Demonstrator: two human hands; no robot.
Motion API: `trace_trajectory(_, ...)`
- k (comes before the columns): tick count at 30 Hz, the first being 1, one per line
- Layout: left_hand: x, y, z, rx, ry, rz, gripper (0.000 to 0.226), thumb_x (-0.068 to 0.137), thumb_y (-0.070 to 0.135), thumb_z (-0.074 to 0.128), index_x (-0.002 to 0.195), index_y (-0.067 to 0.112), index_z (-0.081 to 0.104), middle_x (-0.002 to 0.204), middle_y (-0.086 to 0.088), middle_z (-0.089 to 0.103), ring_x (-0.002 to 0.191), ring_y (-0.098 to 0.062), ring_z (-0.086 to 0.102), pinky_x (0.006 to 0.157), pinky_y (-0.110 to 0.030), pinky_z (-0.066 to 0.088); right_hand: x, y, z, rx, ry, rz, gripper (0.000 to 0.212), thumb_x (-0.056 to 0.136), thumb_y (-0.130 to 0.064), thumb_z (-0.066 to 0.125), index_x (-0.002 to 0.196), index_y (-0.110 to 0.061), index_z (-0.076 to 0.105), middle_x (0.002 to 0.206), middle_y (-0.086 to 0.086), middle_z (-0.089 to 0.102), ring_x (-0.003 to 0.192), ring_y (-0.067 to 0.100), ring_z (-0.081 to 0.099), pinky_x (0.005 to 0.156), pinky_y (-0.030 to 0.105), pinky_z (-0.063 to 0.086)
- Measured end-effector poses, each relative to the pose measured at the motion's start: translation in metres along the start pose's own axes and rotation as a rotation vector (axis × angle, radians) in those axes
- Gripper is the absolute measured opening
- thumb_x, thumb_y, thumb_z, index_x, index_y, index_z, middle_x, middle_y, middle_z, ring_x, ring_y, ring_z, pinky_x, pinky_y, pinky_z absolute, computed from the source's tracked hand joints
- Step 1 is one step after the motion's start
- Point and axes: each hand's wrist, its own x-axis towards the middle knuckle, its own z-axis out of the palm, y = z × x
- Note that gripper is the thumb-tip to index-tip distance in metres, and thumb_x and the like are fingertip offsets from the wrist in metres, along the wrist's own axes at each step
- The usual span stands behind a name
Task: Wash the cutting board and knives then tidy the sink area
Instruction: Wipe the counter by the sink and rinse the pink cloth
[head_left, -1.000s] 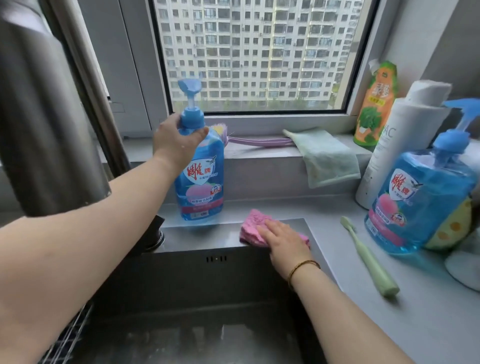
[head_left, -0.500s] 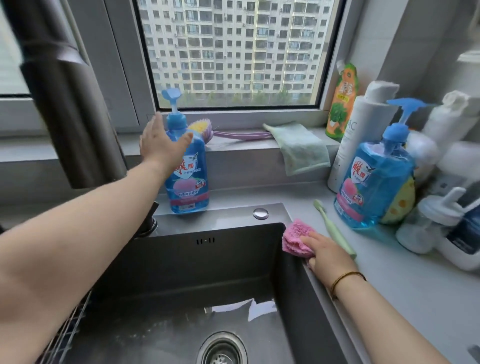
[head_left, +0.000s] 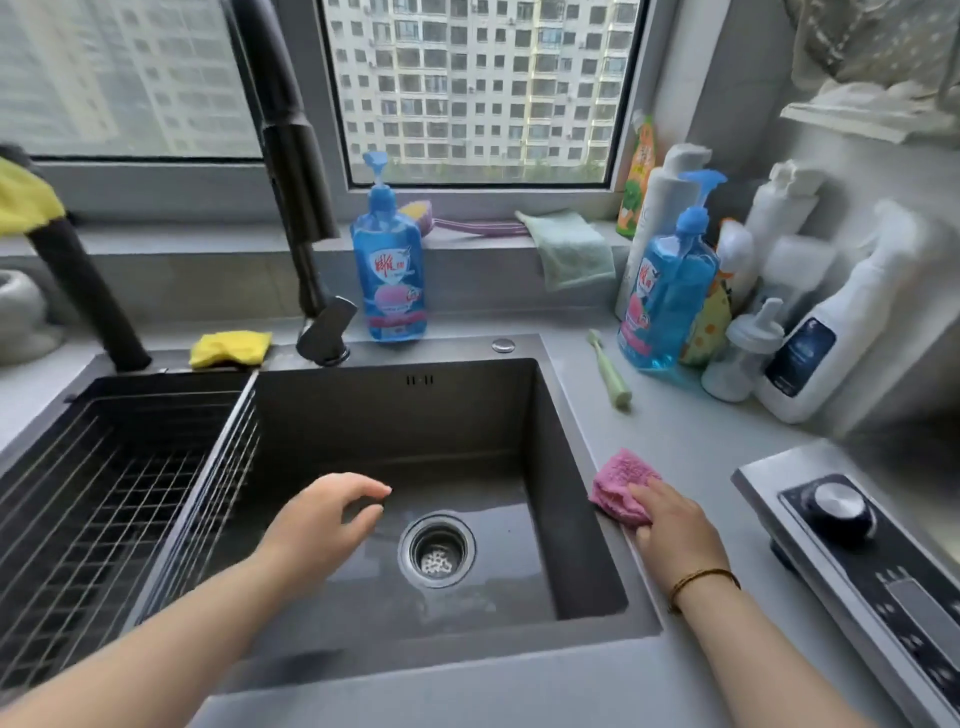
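A dark steel sink (head_left: 563, 467) fills the middle of the view, wet at the bottom around its drain (head_left: 437, 550). My right hand (head_left: 672, 525) presses a pink cloth (head_left: 621, 483) flat onto the grey counter at the sink's right rim. My left hand (head_left: 324, 519) hovers over the basin with loosely curled fingers and holds nothing. A blue pump bottle of dish soap (head_left: 389, 260) stands alone behind the sink, beside the black faucet (head_left: 296, 150). No cutting board or knife is in sight.
A wire rack (head_left: 104, 499) sits in the left basin. A yellow sponge (head_left: 231, 348) lies behind it. At the right stand a second blue soap bottle (head_left: 667, 291), white bottles (head_left: 831, 332), a green toothbrush (head_left: 608, 371) and a stove panel (head_left: 857, 540). A green cloth (head_left: 571, 247) hangs off the sill.
My left hand let go of the soap bottle and dropped down over the basin. My right hand slid the pink cloth along the sink's right rim toward me. The view pulled back.
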Motion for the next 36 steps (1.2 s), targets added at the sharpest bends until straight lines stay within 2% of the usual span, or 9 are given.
trace_trajectory(10,-0.157,-0.087,-0.039,0.208,0.068,-0.210,0.025,0.086,-0.002,0.055,0.109,0.000,0.066,0.119,-0.013,0.063,0.119,-0.030,0.052,0.103,-0.039,0.034,-0.115,-0.021,0.035,0.066,0.102,0.029,0.047,0.086,0.001,0.044,0.131,-0.008,0.049,0.142,0.010,0.042,0.129,0.030,0.037,0.109,0.031,0.025)
trace_trajectory(16,-0.198,-0.136,-0.073,0.253,0.130,-0.050,0.038,0.081,0.023,0.042,0.097,0.003,0.071,0.102,-0.013,0.070,0.104,-0.034,0.062,0.091,-0.043,0.037,-0.181,-0.182,0.098,0.107,0.153,-0.346,0.031,0.056,-0.031,0.057,0.080,-0.019,0.073,0.087,0.002,0.073,0.074,0.020,0.071,0.059,0.025,0.055)
trace_trajectory(18,-0.212,-0.155,-0.094,0.335,0.190,0.003,0.042,0.078,0.024,0.037,0.093,0.003,0.071,0.096,-0.013,0.071,0.097,-0.033,0.066,0.089,-0.043,0.041,-0.210,-0.240,0.117,0.083,0.178,-0.548,0.043,0.037,-0.031,0.080,0.079,-0.025,0.073,0.087,-0.003,0.073,0.074,0.015,0.070,0.060,0.022,0.055)
trace_trajectory(21,-0.228,-0.196,-0.130,0.384,0.239,-0.054,0.046,0.078,0.027,0.036,0.095,0.000,0.069,0.097,-0.016,0.070,0.099,-0.033,0.063,0.089,-0.047,0.043,-0.225,-0.255,0.121,0.080,0.109,-0.696,0.038,0.045,-0.020,0.067,0.084,-0.022,0.072,0.093,-0.001,0.072,0.077,0.016,0.070,0.065,0.021,0.054)
trace_trajectory(24,-0.241,-0.238,-0.164,0.450,0.262,-0.176,0.043,0.079,0.025,0.041,0.097,-0.005,0.067,0.098,-0.023,0.068,0.091,-0.044,0.063,0.081,-0.057,0.045,-0.211,-0.201,0.108,0.170,0.230,-0.494,0.042,0.062,-0.012,0.040,0.093,-0.019,0.068,0.106,0.004,0.068,0.088,0.025,0.065,0.079,0.027,0.045)
trace_trajectory(27,-0.248,-0.262,-0.179,0.433,0.266,-0.315,0.033,0.075,0.012,0.052,0.097,-0.010,0.064,0.097,-0.030,0.065,0.089,-0.051,0.060,0.081,-0.063,0.043,-0.199,-0.175,0.104,0.121,0.331,0.033,0.036,0.082,-0.004,0.046,0.114,-0.005,0.063,0.124,0.022,0.057,0.110,0.039,0.053,0.096,0.041,0.039)
trace_trajectory(29,-0.250,-0.270,-0.177,0.384,0.272,-0.354,0.037,0.078,0.015,0.047,0.100,-0.011,0.063,0.101,-0.032,0.063,0.094,-0.052,0.057,0.086,-0.063,0.040,-0.200,-0.201,0.122,0.042,0.317,0.171,0.036,0.086,-0.008,0.042,0.116,0.000,0.060,0.124,0.025,0.055,0.114,0.041,0.050,0.098,0.044,0.037)
trace_trajectory(33,-0.250,-0.279,-0.173,0.350,0.262,-0.307,0.054,0.083,0.031,0.030,0.098,-0.008,0.064,0.098,-0.028,0.064,0.092,-0.049,0.059,0.087,-0.061,0.040,-0.231,-0.316,0.170,0.016,0.280,-0.247,0.033,0.067,-0.020,0.050,0.091,-0.014,0.070,0.100,0.011,0.070,0.089,0.029,0.068,0.073,0.031,0.053)
trace_trajectory(36,-0.250,-0.289,-0.171,0.310,0.270,-0.303,0.057,0.082,0.034,0.028,0.099,-0.007,0.064,0.099,-0.027,0.064,0.094,-0.047,0.059,0.091,-0.059,0.039,-0.273,-0.391,0.181,0.039,0.190,-0.583,0.049,0.040,-0.032,0.081,0.087,-0.020,0.074,0.095,0.003,0.073,0.086,0.021,0.070,0.068,0.029,0.057)
